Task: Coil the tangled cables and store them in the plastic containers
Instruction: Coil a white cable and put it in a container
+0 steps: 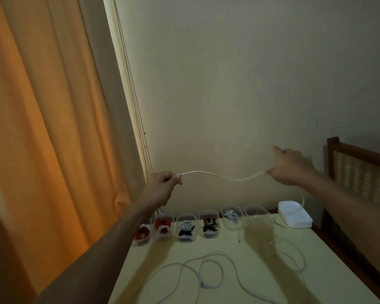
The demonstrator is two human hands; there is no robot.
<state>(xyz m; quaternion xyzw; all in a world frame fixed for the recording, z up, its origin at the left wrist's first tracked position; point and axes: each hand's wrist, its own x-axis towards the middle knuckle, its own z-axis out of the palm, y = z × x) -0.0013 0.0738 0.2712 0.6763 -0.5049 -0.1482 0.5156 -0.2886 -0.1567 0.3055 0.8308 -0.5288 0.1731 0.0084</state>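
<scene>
A white cable stretches in the air between my two hands, well above the table. My left hand pinches one end of the span and my right hand pinches the other; a tail of cable hangs down past my right wrist. On the pale yellow table lie more white cables in loose tangled loops. Along the table's far edge stands a row of clear plastic containers, several holding coiled red, white and black cables. The rightmost container looks empty.
A stack of white lids sits at the table's far right corner. An orange curtain hangs at the left, a plain wall is behind, and a wooden headboard stands to the right.
</scene>
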